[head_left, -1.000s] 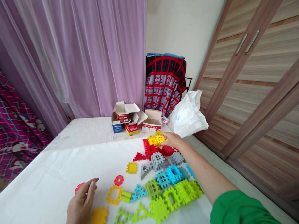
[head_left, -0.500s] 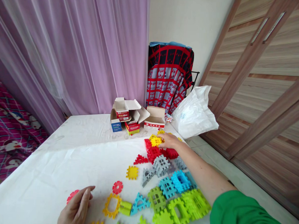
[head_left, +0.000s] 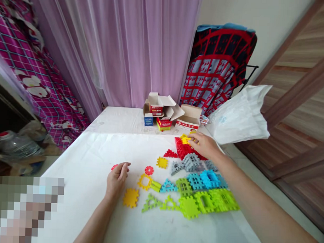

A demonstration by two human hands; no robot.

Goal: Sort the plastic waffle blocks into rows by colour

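Observation:
My right hand (head_left: 205, 146) reaches to the far right of the table, its fingers closed on a yellow building block (head_left: 185, 138) above the red blocks (head_left: 182, 150). Part of the yellow block is hidden by the fingers. My left hand (head_left: 117, 178) rests on the tablecloth with loosely stretched fingers and nothing visible in it. Just behind it a red flower-shaped piece (head_left: 114, 167) peeks out; another red flower piece (head_left: 149, 170) lies to its right. Near the left hand are a yellow frame piece (head_left: 144, 181) and an orange-yellow square (head_left: 131, 198).
Grey (head_left: 191, 161), blue (head_left: 211, 179) and lime green blocks (head_left: 189, 207) run down the right side. Several opened cardboard boxes (head_left: 187, 119) stand at the back beside a white plastic bag (head_left: 239, 117). A pixelated patch (head_left: 23, 212) covers the lower left.
The view has shifted, so the table and blocks appear farther left-to-right and more of the near table shows. My right hand stays at the yellow blocks; my left hand stays resting.

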